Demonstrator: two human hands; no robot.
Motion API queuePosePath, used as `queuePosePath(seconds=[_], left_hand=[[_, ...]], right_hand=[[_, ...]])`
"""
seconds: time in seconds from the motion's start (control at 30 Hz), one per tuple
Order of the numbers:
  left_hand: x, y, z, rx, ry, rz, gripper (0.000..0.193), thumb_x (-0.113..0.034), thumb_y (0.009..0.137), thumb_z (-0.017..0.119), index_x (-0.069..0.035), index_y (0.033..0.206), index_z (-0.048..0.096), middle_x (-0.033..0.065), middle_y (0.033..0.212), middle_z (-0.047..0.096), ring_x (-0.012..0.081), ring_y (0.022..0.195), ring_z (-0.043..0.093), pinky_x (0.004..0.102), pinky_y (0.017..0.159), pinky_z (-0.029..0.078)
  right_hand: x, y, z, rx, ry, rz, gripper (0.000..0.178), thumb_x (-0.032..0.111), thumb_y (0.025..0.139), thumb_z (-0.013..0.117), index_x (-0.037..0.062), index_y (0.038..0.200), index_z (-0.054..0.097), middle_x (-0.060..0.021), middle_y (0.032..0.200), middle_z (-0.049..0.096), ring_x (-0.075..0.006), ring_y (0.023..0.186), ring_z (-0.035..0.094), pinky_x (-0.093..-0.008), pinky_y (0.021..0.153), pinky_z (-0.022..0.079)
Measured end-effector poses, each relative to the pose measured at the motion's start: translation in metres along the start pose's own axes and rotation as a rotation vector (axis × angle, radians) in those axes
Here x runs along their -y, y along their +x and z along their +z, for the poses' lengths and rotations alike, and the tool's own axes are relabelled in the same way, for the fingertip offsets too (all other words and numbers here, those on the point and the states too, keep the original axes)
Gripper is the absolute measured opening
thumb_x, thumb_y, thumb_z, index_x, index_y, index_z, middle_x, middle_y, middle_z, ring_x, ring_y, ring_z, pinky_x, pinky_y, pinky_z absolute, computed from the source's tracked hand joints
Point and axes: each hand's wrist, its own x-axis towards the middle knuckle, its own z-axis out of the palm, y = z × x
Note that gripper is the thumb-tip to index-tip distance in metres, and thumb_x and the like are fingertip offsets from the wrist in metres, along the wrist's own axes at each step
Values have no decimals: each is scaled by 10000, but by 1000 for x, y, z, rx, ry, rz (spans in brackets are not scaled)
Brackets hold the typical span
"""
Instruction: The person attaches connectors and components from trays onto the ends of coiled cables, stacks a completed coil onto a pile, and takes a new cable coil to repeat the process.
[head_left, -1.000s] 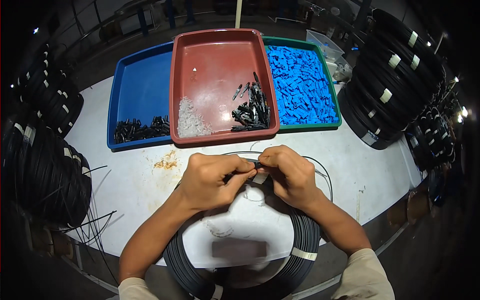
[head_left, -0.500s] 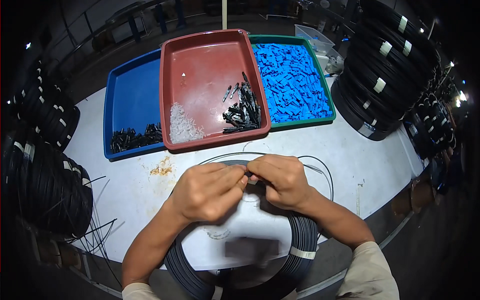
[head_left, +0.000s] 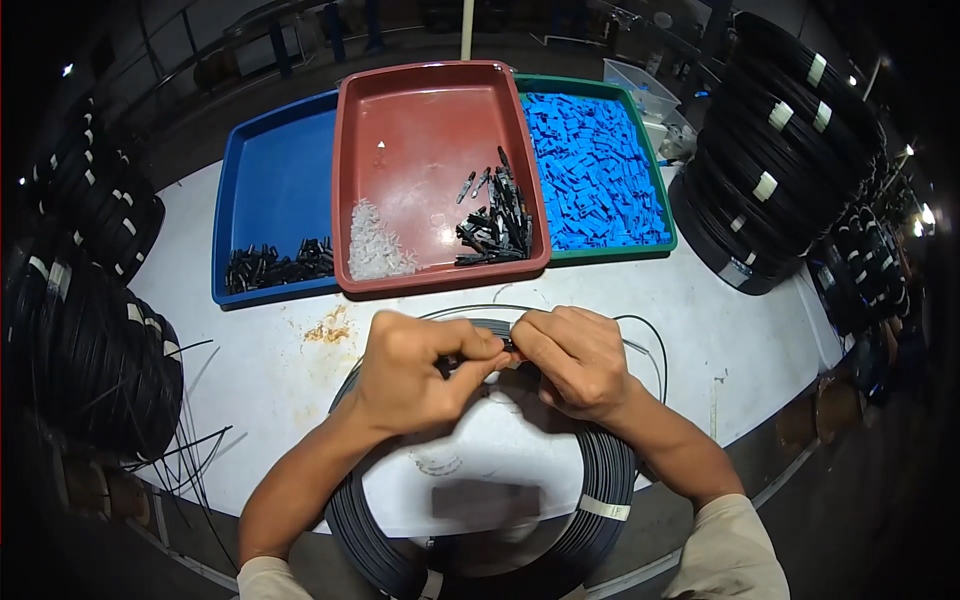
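Observation:
In front of me lies a coil of black cable, bound with pale tape bands, reaching over the table's near edge. My left hand and my right hand meet above its far side. Between their fingertips a small black piece shows in part; the fingers hide most of it. The left thumb and forefinger are pinched together against it, and what they grip is hidden. Curled fingers of the right hand close around the black piece. A loose loop of thin cable bends out past the right hand.
Beyond the coil stand a blue tray with black parts, a red tray with clear and black pieces, and a green tray full of blue clips. Stacked cable coils rise at the right and left. Cut cable ends stick out at left.
My left hand has turned, its thumb and forefinger now extended into a pinch. The right hand has shifted slightly, its fingers more curled. The whole view has moved a little.

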Motion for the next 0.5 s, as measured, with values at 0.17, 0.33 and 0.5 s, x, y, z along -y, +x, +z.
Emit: queuePosePath(seconds=[0.17,0.33,0.5], left_hand=[[10,0,-3,104,599,778,78,-18,737,694,19,720,627,183,860,700,229,737,705,316,644,580],[14,3,-7,-14,705,941,96,-36,729,696,23,717,621,177,845,695,230,706,694,330,634,579],[12,-3,-2,-30,205,349,54,-27,774,764,1,777,718,136,797,735,191,600,682,294,541,538]], right_hand=[[-4,-8,7,99,330,278,270,-26,731,692,9,998,696,-121,826,693,-271,676,662,-349,607,525],[-4,-3,4,162,542,430,220,2,801,717,15,1020,699,-145,838,695,-300,717,676,-364,639,540],[-4,-5,7,-9,236,148,255,2,781,741,-40,1016,653,-171,907,677,-308,731,675,-360,654,553]])
